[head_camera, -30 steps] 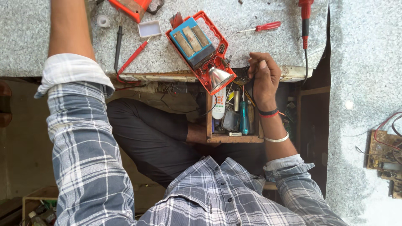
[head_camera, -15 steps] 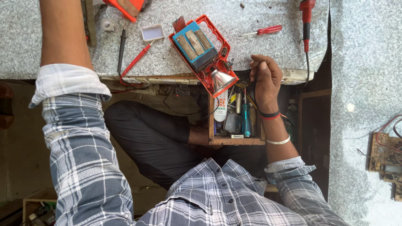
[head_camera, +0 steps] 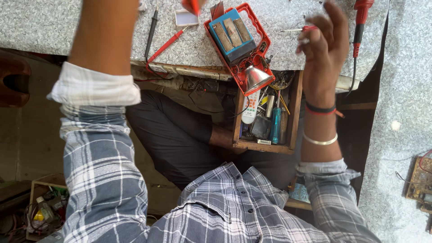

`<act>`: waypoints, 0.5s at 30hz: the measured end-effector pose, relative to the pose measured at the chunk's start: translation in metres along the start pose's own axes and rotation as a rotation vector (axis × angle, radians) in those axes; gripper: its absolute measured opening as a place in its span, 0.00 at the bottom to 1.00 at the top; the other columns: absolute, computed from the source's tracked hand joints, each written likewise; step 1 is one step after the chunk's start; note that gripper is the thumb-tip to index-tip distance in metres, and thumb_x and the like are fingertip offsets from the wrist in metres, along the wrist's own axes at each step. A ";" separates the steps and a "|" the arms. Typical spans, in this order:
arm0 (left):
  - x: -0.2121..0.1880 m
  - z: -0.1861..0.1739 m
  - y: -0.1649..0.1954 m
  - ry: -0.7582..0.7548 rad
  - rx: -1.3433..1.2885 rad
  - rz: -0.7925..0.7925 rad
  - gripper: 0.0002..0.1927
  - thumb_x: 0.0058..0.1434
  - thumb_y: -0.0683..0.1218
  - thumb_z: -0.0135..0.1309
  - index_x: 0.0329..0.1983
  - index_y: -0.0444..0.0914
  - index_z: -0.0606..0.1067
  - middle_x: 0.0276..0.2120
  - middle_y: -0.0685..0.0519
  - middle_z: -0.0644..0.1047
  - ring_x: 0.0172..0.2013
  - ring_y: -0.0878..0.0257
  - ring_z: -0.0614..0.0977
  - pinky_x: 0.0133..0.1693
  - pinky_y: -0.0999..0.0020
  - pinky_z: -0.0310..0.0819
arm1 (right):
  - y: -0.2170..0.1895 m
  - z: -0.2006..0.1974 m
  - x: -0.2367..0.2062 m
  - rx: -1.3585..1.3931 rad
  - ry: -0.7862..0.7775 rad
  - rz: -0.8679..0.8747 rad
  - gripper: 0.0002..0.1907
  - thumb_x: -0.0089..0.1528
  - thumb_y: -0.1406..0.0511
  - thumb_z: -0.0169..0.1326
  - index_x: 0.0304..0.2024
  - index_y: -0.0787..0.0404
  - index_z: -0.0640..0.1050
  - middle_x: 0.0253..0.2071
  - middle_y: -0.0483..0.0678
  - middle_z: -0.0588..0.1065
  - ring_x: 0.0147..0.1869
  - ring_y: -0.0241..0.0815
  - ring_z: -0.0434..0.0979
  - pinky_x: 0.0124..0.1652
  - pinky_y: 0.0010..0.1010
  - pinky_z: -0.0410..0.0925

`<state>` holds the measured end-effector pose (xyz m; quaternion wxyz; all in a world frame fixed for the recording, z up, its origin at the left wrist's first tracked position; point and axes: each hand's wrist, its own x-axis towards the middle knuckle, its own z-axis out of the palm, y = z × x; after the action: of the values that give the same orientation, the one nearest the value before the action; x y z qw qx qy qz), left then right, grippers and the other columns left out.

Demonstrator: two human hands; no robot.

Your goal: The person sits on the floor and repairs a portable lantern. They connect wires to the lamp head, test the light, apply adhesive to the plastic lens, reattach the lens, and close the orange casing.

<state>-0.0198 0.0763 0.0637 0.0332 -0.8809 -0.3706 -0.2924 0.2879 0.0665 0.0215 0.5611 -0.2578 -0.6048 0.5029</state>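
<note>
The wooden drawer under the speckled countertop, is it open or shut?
Open: the wooden drawer is pulled out below the countertop edge, showing a white remote and blue-handled tool inside.

Red open-backed lamp housing (head_camera: 238,40): lies flat on the speckled bench, tilted diagonally, blue battery block exposed, silver reflector cone at its 5 o'clock end overhanging the bench edge.

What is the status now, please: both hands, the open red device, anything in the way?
Right hand raised above worktop, fingers loose, empty. Left hand out of view past top edge. Open red device at the edge above open drawer. Probe leads beside it.
</note>
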 end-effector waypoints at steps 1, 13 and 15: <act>0.002 0.000 0.002 -0.001 0.019 0.013 0.02 0.68 0.39 0.55 0.38 0.36 0.76 0.28 0.50 0.77 0.28 0.61 0.79 0.30 0.67 0.72 | -0.004 0.004 0.006 0.079 -0.064 0.006 0.30 0.73 0.57 0.57 0.73 0.54 0.63 0.62 0.48 0.73 0.58 0.37 0.77 0.50 0.25 0.73; 0.029 0.001 0.026 -0.016 0.183 0.124 0.04 0.67 0.38 0.53 0.35 0.36 0.75 0.26 0.50 0.76 0.26 0.62 0.78 0.28 0.68 0.71 | -0.006 0.039 0.041 0.881 -0.221 0.485 0.22 0.68 0.56 0.60 0.61 0.57 0.74 0.62 0.45 0.75 0.67 0.39 0.75 0.68 0.35 0.70; 0.031 0.001 0.025 -0.016 0.202 0.136 0.04 0.67 0.37 0.53 0.35 0.36 0.75 0.25 0.50 0.75 0.25 0.62 0.78 0.28 0.68 0.71 | 0.002 0.038 0.041 0.890 -0.147 0.438 0.19 0.69 0.58 0.59 0.59 0.59 0.74 0.60 0.45 0.77 0.65 0.40 0.76 0.67 0.34 0.70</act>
<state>0.0147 0.0777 0.0839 0.1388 -0.8984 -0.3379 -0.2438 0.2419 0.0907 0.0423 0.4540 -0.0780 -0.3011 0.8349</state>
